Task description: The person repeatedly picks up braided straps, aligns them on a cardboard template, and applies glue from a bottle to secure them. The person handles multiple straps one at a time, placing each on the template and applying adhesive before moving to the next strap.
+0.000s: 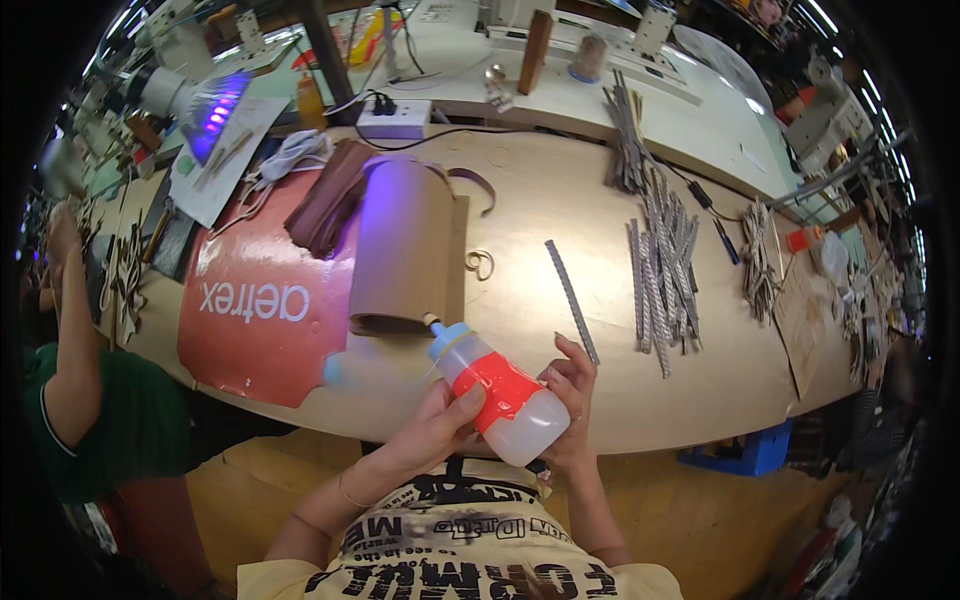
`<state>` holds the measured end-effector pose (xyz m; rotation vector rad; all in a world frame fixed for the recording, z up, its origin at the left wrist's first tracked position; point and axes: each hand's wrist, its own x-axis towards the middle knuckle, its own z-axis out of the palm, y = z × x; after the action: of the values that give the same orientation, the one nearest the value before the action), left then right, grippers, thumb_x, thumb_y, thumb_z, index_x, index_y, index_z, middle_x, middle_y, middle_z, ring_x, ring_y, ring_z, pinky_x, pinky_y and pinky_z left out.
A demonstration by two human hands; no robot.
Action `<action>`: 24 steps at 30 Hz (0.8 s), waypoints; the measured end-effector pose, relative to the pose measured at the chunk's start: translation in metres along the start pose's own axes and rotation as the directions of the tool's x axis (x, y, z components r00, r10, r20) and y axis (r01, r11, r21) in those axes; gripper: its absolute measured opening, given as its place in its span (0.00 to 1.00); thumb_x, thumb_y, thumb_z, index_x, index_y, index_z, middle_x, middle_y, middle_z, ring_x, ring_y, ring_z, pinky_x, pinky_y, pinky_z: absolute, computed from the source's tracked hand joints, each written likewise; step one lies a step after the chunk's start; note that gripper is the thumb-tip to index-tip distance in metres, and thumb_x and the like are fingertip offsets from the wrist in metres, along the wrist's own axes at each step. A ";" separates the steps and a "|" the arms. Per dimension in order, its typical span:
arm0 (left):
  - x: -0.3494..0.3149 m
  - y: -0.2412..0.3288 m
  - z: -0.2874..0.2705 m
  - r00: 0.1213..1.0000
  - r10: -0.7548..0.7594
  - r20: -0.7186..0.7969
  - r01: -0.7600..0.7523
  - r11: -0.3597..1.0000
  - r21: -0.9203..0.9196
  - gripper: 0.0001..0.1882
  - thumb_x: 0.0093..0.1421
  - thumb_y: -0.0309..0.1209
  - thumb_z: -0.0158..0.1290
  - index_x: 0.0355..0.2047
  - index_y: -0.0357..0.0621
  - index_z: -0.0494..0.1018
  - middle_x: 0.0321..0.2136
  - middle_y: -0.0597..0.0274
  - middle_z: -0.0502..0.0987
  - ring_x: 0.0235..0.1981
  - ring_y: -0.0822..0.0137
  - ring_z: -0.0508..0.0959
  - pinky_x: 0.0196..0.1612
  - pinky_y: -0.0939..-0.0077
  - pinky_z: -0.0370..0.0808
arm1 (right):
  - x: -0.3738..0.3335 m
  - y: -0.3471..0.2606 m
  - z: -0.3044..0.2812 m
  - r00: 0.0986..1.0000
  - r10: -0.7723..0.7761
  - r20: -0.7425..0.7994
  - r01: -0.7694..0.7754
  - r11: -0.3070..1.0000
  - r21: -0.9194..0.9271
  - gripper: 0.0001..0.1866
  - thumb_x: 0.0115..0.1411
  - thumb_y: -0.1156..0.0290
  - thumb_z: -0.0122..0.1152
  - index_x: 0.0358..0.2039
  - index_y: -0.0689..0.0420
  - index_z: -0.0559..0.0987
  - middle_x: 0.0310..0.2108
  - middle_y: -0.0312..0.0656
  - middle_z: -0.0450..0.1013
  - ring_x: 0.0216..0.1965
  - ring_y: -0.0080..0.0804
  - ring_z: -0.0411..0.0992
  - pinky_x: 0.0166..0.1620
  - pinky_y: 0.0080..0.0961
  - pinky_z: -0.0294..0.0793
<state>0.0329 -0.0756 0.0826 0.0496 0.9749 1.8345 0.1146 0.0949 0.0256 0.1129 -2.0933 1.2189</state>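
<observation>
A translucent squeeze bottle (525,435) with a light blue collar and bright red wrapping round its middle is tilted in front of my body, its nozzle toward the upper left. My left hand (440,425) is closed on its left side, thumb lying across the red wrapping. Against the bottle's right side my right hand (572,400) is curled, with some fingers raised and others hidden behind it. Just beyond the nozzle stands a curved brown cardboard sheet (400,240). A single grey braided strip (573,300) lies past my right fingers.
Left on the bench are a red board (265,330), brown folded strips (330,195) and a purple-lit lamp (205,115). Grey strips (662,270) lie bundled at right. A white power socket box (395,118) sits behind. A co-worker's arm (70,320) is at left; a blue stool (740,455) stands below.
</observation>
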 end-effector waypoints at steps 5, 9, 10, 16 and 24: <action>0.041 -0.015 0.033 0.961 -0.199 0.192 0.134 0.943 0.305 0.32 0.71 0.52 0.40 0.62 0.37 0.58 0.54 0.59 0.70 0.55 0.73 0.70 0.55 0.75 0.71 | -0.007 0.017 -0.034 0.994 0.099 -0.045 -0.100 0.995 -0.023 0.35 0.44 0.74 0.75 0.54 0.39 0.75 0.58 0.48 0.66 0.41 0.34 0.68 0.39 0.26 0.70; 0.087 -0.031 0.030 0.911 -0.096 0.401 -0.224 0.701 0.677 0.35 0.70 0.55 0.36 0.63 0.37 0.57 0.63 0.47 0.62 0.62 0.54 0.66 0.63 0.59 0.62 | -0.004 0.020 -0.067 0.973 0.004 -0.232 -0.004 1.000 0.000 0.42 0.43 0.54 0.79 0.58 0.47 0.69 0.55 0.46 0.68 0.50 0.40 0.70 0.50 0.34 0.72; 0.098 -0.037 0.027 0.940 -0.025 0.341 -0.291 0.466 0.836 0.35 0.69 0.55 0.38 0.64 0.38 0.57 0.64 0.45 0.60 0.64 0.52 0.62 0.65 0.57 0.59 | -0.002 0.022 -0.076 0.952 0.034 -0.303 -0.025 0.999 0.035 0.46 0.43 0.48 0.78 0.59 0.49 0.67 0.55 0.46 0.68 0.51 0.41 0.70 0.53 0.37 0.72; 0.169 -0.038 -0.009 0.851 0.364 0.378 -0.220 -0.406 0.887 0.35 0.66 0.51 0.46 0.66 0.43 0.58 0.68 0.47 0.53 0.70 0.45 0.51 0.69 0.48 0.47 | 0.002 0.050 -0.133 0.532 0.428 -0.730 -0.101 0.888 0.448 0.57 0.45 0.28 0.64 0.64 0.56 0.56 0.53 0.49 0.68 0.53 0.44 0.70 0.58 0.44 0.70; 0.153 -0.047 -0.022 0.885 0.128 0.449 -0.366 -0.405 0.838 0.33 0.66 0.51 0.47 0.66 0.49 0.58 0.70 0.51 0.51 0.71 0.46 0.48 0.71 0.45 0.44 | 0.002 0.059 -0.122 0.453 0.589 -0.669 -0.276 0.807 0.523 0.38 0.58 0.50 0.65 0.61 0.57 0.61 0.54 0.45 0.68 0.53 0.43 0.71 0.57 0.41 0.72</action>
<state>-0.0158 0.0392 -0.0203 1.6678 2.3167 0.5858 0.1537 0.2243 0.0214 -0.7786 -1.0636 1.5343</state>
